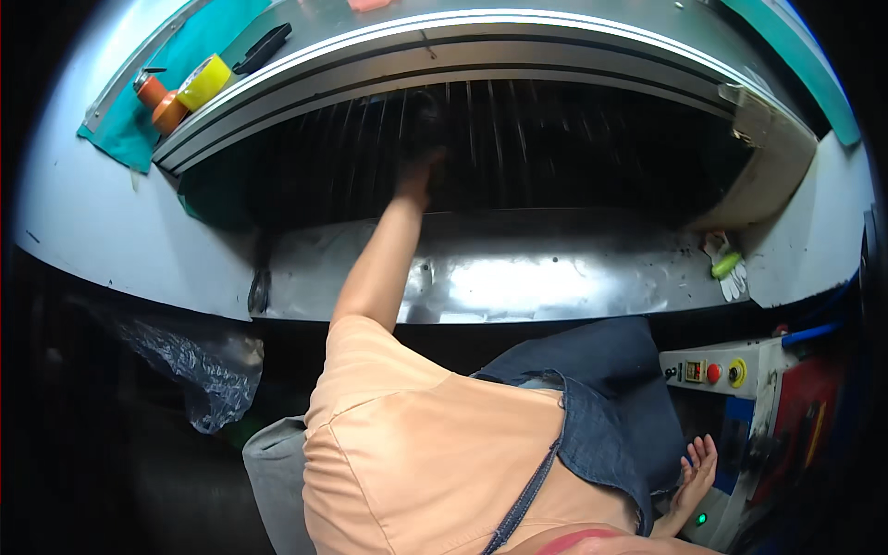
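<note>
Deep among dark machine slats [518, 139], left hand [416, 180].

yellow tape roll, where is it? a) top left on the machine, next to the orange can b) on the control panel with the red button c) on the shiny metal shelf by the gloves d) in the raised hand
a: the yellow tape roll lies at top left beside the orange can, on the green cloth.

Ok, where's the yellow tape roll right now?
In the head view, upper left: the yellow tape roll lies on the green cloth, beside the orange can.
</note>
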Motion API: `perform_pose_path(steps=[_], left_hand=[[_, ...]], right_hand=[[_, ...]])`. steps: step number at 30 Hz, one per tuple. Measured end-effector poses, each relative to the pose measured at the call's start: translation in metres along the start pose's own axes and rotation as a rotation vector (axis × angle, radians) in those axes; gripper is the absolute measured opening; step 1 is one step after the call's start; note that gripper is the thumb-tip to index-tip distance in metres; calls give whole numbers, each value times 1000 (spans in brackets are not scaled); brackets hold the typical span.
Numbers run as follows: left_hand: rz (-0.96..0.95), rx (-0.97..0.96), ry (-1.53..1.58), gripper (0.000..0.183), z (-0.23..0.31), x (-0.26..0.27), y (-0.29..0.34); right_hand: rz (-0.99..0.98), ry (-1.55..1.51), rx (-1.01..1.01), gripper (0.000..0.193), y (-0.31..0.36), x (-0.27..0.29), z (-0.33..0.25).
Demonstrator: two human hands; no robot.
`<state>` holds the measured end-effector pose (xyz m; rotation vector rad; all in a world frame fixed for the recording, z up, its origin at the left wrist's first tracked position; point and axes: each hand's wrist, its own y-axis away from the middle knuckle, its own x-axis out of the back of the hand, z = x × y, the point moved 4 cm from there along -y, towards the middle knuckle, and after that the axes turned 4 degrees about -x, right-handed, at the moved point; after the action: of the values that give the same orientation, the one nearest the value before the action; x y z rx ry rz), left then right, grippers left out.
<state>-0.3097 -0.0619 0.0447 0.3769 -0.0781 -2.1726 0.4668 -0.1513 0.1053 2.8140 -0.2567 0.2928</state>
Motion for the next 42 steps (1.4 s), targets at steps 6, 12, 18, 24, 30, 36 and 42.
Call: perform_pose_path(steps=[6, 12, 18, 24, 30, 36, 42], left_hand=[[273, -235, -255, 36, 21, 71, -82], [653, -993, -1500, 73, 27, 167, -132], [653, -1141, -1212, 56, 26, 36, -20], [-432, -903, -722, 18, -38, -75, 120], [-548, -862, -1185, 31, -90, -72, 210], [-555, -1009, -1221, 29, -111, -60, 224], [-521, -1024, -1236, 28, -113, -62, 226]], right_hand=[[-55, 178, -20, 57, -6, -13, -16], [-201, 212, -22, 44, -117, -10, 46], [-108, 275, 31, 38, -176, -11, 83], [-58, 548, 202, 25, -332, -13, 182], [-170, 561, 235, 19, -302, -73, 173], [-289, 528, 195, 19, -249, -105, 127], [-388, 506, 170, 19, -217, -127, 110]])
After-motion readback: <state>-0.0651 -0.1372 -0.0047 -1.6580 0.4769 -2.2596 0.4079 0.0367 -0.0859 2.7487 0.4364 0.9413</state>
